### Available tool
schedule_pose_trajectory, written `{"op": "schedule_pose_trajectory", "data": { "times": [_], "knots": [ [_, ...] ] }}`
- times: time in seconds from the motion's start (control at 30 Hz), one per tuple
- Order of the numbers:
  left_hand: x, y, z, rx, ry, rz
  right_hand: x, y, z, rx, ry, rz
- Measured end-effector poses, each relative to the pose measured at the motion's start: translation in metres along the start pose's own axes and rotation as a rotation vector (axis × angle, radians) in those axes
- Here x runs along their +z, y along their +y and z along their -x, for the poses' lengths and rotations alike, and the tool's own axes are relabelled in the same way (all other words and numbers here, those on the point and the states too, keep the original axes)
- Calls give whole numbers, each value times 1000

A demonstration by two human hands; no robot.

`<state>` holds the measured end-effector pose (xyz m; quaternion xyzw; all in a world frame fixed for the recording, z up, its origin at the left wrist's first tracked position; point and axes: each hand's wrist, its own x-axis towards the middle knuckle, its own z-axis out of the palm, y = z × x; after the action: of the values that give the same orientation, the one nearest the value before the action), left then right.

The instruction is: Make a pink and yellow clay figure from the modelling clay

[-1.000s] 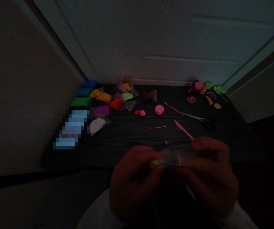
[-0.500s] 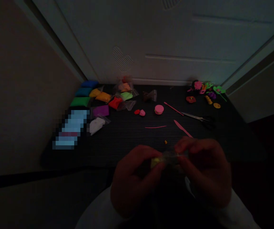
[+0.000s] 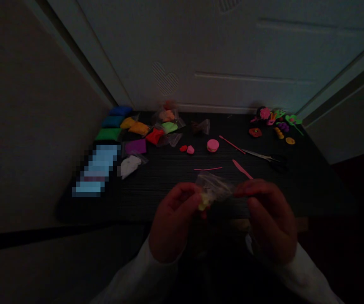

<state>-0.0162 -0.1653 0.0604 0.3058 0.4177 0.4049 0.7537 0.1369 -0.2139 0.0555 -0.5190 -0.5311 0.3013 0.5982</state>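
Observation:
Over the table's front edge, my left hand [image 3: 175, 221] pinches a small clear plastic bag [image 3: 216, 185] between thumb and fingers. A lump of pale yellow clay [image 3: 204, 202] sits in the bag's lower left part, beside my left fingertips. The bag's transparent top part spreads out to the right. My right hand [image 3: 268, 219] is at the bag's right corner, its thumb apart from the fingers. Its fingertips are close to the corner; whether they touch it I cannot tell. Beyond the bag lie a thin pink strand [image 3: 208, 169] and a pink plastic knife [image 3: 241, 169].
Bagged clay in several colours, such as the purple pack [image 3: 136, 146] and white pack [image 3: 130, 166], lies left. A pink round clay piece [image 3: 212, 145], pink stick [image 3: 232, 144] and scissors [image 3: 260, 155] lie beyond my hands. Small clay figures [image 3: 264, 114] stand back right; a blurred-out screen [image 3: 98, 171] lies left.
The bag has come up and unfolded between my hands. My right fingers have parted from their pinch at the bag, and my left hand has shifted slightly left.

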Motion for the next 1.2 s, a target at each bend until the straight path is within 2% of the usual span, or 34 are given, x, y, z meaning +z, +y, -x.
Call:
{"op": "schedule_pose_trajectory", "data": {
  "times": [0.07, 0.13, 0.27, 0.37, 0.53, 0.63, 0.7, 0.73, 0.8, 0.87, 0.93, 1.0, 1.07, 1.2],
  "knots": [
    [4, -4, -4, -30, 39, 116, 5, 6, 1, -1, -124, 159],
    [8, -8, -5, -55, 52, 164, 13, 11, 3, 3, -168, 272],
    [13, -16, -3, -80, 22, 208, 26, 20, 7, 27, -43, 303],
    [14, -17, -3, -97, 31, 237, 31, 24, 9, 62, -14, 242],
    [9, -17, -9, -1, 53, 204, 29, 23, 11, 107, 50, 96],
    [-1, -17, -13, 74, 80, 148, 19, 18, 8, 176, -44, 9],
    [-9, -16, -14, 160, 99, 21, 8, 13, 3, 189, -116, 3],
    [-12, -15, -13, 195, 103, -61, 2, 9, 0, 173, -103, 14],
    [-16, -14, -12, 226, 108, -208, -9, 1, -7, 88, -136, 81],
    [-17, -12, -9, 227, 108, -301, -15, -8, -14, -50, -235, 218],
    [-15, -9, -6, 237, 96, -362, -17, -15, -19, -192, -354, 380],
    [-13, -7, -4, 254, 82, -410, -15, -19, -21, -267, -416, 507],
    [-12, -6, -2, 281, 70, -447, -11, -20, -21, -262, -433, 565],
    [-12, -8, -1, 350, 61, -510, -7, -14, -18, -162, -483, 555]
  ]
}}
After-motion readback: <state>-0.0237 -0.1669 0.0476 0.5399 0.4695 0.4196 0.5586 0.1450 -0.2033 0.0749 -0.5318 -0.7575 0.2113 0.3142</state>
